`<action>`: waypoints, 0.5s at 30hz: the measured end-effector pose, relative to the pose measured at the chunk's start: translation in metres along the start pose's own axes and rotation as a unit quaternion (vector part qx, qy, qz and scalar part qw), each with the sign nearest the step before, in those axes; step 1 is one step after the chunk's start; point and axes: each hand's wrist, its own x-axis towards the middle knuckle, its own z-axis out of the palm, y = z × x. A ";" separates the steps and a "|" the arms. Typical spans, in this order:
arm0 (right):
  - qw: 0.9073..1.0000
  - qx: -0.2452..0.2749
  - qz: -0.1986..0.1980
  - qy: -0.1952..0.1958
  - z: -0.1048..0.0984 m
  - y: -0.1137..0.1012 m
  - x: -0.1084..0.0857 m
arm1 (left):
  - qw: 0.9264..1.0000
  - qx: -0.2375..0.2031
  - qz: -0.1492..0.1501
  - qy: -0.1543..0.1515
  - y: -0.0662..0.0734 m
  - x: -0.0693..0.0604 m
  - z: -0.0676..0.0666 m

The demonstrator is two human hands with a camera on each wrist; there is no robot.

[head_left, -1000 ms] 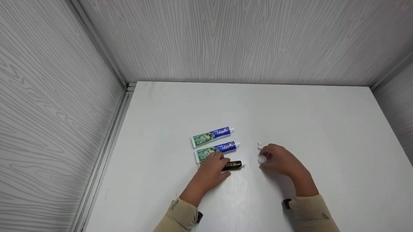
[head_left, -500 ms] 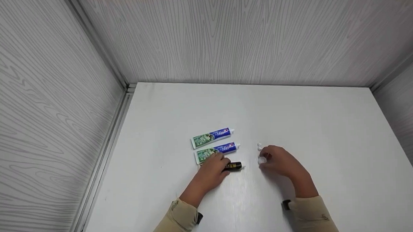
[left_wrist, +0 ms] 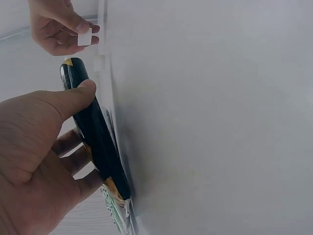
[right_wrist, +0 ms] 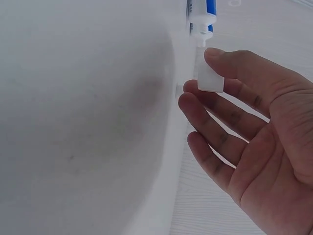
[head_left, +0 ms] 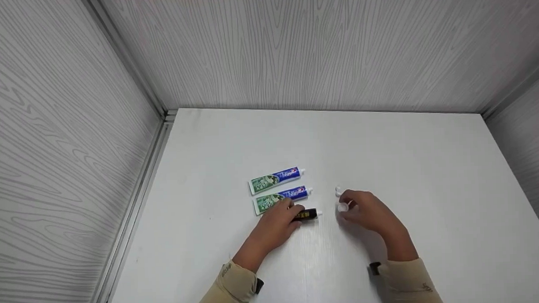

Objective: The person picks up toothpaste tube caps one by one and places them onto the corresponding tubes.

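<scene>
In the head view my left hand [head_left: 274, 224] grips a black tube [head_left: 308, 214], probably toothpaste, its white nozzle pointing right. The left wrist view has the thumb laid over the tube [left_wrist: 100, 139] and the fingers beneath it, the front end tipped up off the table. To the right, my right hand [head_left: 369, 214] pinches a white cap [head_left: 342, 207], which stands a short gap from the nozzle. Thumb and forefinger hold that cap [right_wrist: 210, 78] in the right wrist view. Two blue-and-green toothpaste tubes [head_left: 277, 180] lie just beyond the left hand, both uncapped.
Small white caps [head_left: 338, 191] rest on the white table [head_left: 386, 156] beside the right fingertips, partly hidden by them. Wood-grain panels [head_left: 275, 48] rise behind the table and on both sides.
The black tube has shifted slightly right, and its nozzle end has lifted a little. My right hand has stayed nearly in place with the cap; the two blue-and-green tubes have not moved.
</scene>
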 end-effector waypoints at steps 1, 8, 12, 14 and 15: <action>1.000 -0.001 -0.004 0.001 0.000 -0.001 -0.001 | 1.000 -0.004 0.001 0.002 0.000 0.000 -0.001; 1.000 0.001 -0.024 0.006 -0.004 -0.005 -0.005 | 0.999 -0.026 0.013 0.016 0.003 0.001 -0.004; 0.999 0.010 -0.032 0.012 -0.006 -0.011 -0.008 | 0.999 -0.031 0.024 0.025 0.007 0.000 -0.009; 0.999 0.017 -0.042 0.020 -0.007 -0.013 -0.010 | 0.999 -0.033 0.028 0.028 0.010 0.000 -0.012; 0.998 0.020 -0.048 0.025 -0.007 -0.014 -0.011 | 0.999 -0.034 0.030 0.028 0.011 0.000 -0.013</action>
